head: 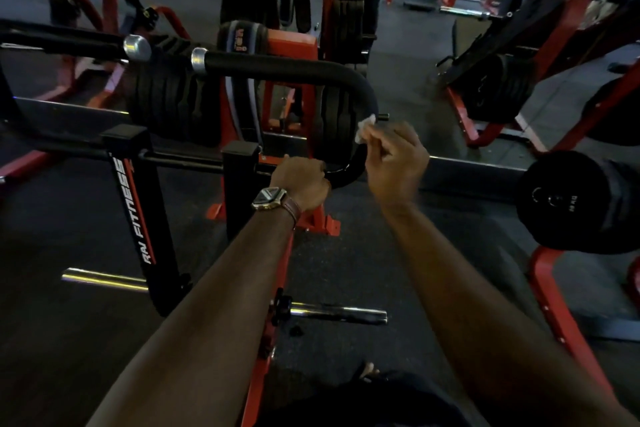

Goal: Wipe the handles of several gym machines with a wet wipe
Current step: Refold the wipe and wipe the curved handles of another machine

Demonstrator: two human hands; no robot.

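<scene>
White wipe [366, 129] (crumpled) in right hand [396, 166]

Most of the wet wipe [365, 129] is buried in the fingers of the right hand [396, 163]; only a crumpled white corner shows against the curved black handle [360, 87]. The left hand [300, 185] covers the handle's lower end, so its join to the frame cannot be seen, and the fingers curl out of sight behind it. The right hand is blurred. Left of the handle, a second black bar [62, 40] runs off the picture's edge. Right of it, a black weight plate [568, 201] carries markings too small to read.
</scene>
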